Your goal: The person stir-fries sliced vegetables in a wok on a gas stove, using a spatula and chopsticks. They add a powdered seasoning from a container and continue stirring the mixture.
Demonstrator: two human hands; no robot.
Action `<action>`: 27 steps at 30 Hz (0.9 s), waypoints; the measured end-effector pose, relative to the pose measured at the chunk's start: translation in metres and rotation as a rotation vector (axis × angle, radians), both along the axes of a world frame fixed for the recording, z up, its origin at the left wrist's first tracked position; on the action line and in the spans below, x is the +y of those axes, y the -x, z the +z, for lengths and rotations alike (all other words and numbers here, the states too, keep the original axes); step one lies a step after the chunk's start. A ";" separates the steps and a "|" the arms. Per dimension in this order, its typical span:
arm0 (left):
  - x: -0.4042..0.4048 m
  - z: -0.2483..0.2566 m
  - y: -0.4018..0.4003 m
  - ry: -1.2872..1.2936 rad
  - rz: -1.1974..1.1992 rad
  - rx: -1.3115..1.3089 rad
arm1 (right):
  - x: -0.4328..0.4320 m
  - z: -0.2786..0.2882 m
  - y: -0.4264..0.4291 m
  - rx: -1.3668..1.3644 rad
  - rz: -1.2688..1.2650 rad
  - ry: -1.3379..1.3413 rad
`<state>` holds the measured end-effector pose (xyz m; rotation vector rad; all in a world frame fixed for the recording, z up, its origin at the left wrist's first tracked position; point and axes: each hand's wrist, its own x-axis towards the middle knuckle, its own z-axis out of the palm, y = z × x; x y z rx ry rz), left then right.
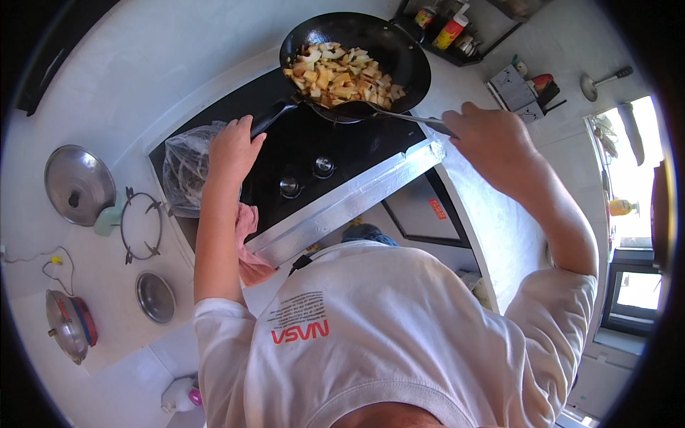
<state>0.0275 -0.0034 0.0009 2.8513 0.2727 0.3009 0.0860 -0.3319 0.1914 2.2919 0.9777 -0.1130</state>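
Observation:
A black wok (406, 59) stands tilted over the far part of a black glass hob (353, 144). Chopped, pale yellow-brown food pieces (337, 77) lie in it, mostly on its left side. My left hand (235, 147) grips the wok's dark handle (270, 117). In my right hand (489, 142) is a long metal-shanked cooking utensil (409, 116). Its dark head lies at the wok's near rim, too unclear to tell a spatula from a ladle. Beside my left wrist sits a clear plastic bag (184, 160), its contents hard to make out.
Two control knobs (290, 186) are near the hob's foil-covered front edge (348, 206). A pink cloth (251, 262) hangs there. At left lie a metal lid (80, 184), a pan-support ring (123, 224) and a metal bowl (155, 297). Seasoning bottles (449, 32) occupy a rack beyond the wok.

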 end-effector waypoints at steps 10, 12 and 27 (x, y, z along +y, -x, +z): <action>-0.001 0.001 0.001 0.024 -0.007 -0.023 | 0.030 -0.077 -0.063 -0.148 -0.093 -0.123; 0.000 -0.001 0.001 0.044 -0.001 -0.032 | 0.011 -0.056 -0.071 -0.123 -0.176 -0.156; -0.001 -0.005 0.001 0.086 0.042 -0.030 | -0.030 0.010 -0.221 0.205 -0.579 -0.307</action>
